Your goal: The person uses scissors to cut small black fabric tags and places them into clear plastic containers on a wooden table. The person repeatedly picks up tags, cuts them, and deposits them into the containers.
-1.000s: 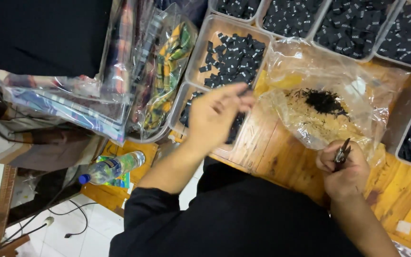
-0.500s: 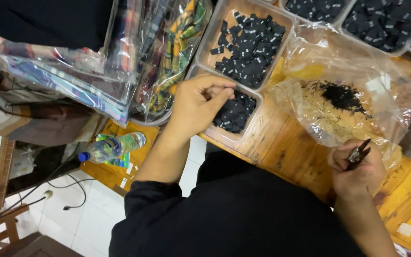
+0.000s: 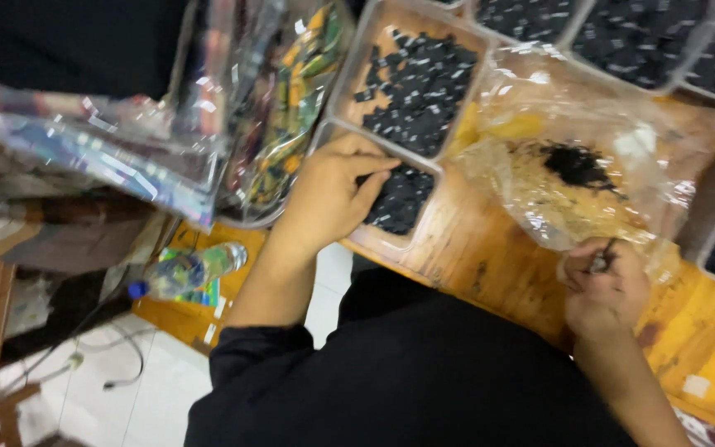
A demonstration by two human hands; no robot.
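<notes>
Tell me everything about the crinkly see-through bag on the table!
The clear plastic bag lies crumpled and open on the orange wooden table, to the right of the trays of small black pieces. It looks thin, shiny and wrinkled. Inside sits a dark little heap on a yellowish patch; what these are cannot be told. Its near edge reaches the right hand, which grips a small dark tool.

The left hand (image 3: 328, 199) reaches into a tray (image 3: 391, 242) of small black parts (image 3: 399, 203) at the wooden surface (image 3: 482, 265) edge, while the right hand (image 3: 606, 285) grips a thin dark tool (image 3: 602, 258) beside a crumpled clear plastic bag (image 3: 573, 165).
</notes>
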